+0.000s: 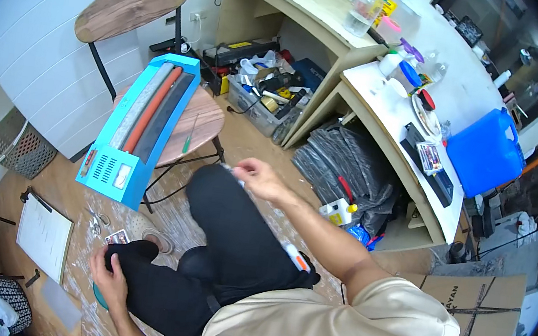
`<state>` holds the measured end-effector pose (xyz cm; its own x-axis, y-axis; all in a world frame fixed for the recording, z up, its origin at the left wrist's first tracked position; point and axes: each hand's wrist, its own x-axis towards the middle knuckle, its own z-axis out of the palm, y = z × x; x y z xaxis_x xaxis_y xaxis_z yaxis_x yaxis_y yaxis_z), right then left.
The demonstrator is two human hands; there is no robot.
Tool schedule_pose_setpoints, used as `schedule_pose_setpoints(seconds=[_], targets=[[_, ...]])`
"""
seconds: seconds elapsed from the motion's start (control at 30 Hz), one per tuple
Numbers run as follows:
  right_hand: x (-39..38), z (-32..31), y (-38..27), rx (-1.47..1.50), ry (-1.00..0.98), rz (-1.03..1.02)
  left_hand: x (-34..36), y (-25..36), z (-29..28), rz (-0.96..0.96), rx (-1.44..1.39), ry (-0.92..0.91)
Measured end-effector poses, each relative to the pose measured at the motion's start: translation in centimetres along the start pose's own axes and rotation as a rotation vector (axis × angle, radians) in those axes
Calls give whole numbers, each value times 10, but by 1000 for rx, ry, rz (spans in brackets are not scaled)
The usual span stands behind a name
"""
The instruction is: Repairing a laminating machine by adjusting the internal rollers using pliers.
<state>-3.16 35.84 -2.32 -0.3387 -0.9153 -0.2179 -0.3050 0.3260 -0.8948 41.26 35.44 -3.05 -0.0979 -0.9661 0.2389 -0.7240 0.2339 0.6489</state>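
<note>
The right hand [262,180] has its fingers together on a small pale thing [239,178] by the right knee [205,184]; the left hand [110,281] rests on the left knee [132,253], fingers apart. A blue machine [146,127] lies on the chair [202,123].

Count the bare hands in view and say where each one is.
2: the left hand at the left knee, the right hand beside the right knee. No others show.

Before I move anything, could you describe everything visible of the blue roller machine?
The blue roller machine lies slantwise on the wooden chair seat, its near end overhanging. Its long casing looks metallic and holds silvery, orange and black parallel bars. That end has vent slots, a pale window and a reddish part.
</note>
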Motion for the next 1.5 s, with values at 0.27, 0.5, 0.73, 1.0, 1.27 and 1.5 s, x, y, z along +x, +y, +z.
schedule_pose_setpoints(seconds=[0.27,0.5,0.73,1.0,1.27,1.5], targets=[[-6,72,-53,-74,-331,-220,-64,-33,-23,-91,158,38],[-21,154,-72,-40,-647,-359,-126,-76,-51,-226,294,98],[-28,172,-79,-179,-790,-420,-117,-12,-88,-221,304,323],[-5,257,-79,-120,-1220,-102,-188,1,-100,-564,673,610],[-53,360,-106,-298,-1485,-257,-289,29,-99,-915,676,883],[-117,402,-90,-461,-1653,-361,-345,52,-49,-1161,734,880]])
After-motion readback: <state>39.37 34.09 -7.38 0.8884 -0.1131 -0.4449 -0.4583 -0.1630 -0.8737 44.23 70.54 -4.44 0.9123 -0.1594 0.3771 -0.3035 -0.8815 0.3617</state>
